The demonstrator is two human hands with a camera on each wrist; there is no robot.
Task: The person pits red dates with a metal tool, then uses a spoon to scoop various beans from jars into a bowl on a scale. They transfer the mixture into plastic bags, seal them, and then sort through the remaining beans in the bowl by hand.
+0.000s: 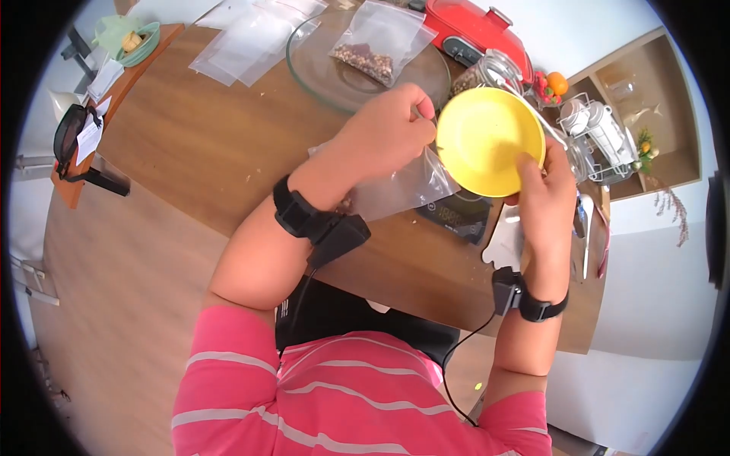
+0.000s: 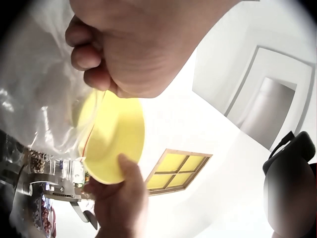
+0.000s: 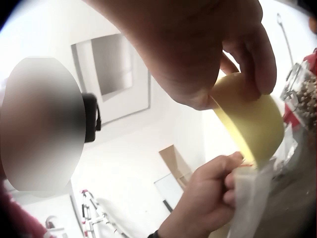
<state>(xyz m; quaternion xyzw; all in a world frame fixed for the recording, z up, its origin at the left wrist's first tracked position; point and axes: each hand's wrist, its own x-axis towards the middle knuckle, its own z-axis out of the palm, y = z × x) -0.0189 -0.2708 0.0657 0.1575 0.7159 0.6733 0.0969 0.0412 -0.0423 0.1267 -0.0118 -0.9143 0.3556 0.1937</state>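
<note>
My right hand grips a shallow yellow bowl by its rim, thumb on the inside. The bowl is tilted, its inside facing me in the head view. Pinched in my left hand is the top edge of a clear zip bag, which hangs below the fingers. In the right wrist view the bowl's lower edge comes right at the mouth of the bag. A black kitchen scale lies under and beside the bag, partly covered.
Behind the hands, a glass plate bears a zip bag of beans or nuts. Empty bags lie at the back left. A red electric cooker and a glass jar stand at the back right, beside a white wire rack.
</note>
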